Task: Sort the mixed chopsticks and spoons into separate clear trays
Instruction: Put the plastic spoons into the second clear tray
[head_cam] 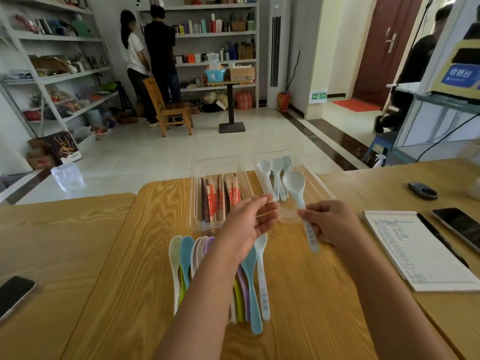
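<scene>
My right hand (328, 221) grips a pale white spoon (296, 187) by its handle, with the bowl raised over the near end of the right clear tray (322, 189). That tray holds three pale spoons (276, 168). The left clear tray (197, 216) holds several chopsticks (220, 197), some in red-printed paper sleeves. My left hand (249, 220) hovers open, palm up, between the two trays, holding nothing. A pile of pastel spoons (185, 255) lies on the wooden table under my left forearm, which hides part of it.
A lined notepad (415, 250) with a pen (441, 240) and a phone (459, 227) lies at the right. A dark oval object (422, 190) sits further back. Another phone (13, 294) rests at the left edge. Beyond the table are people, shelves and a wooden chair (168, 107).
</scene>
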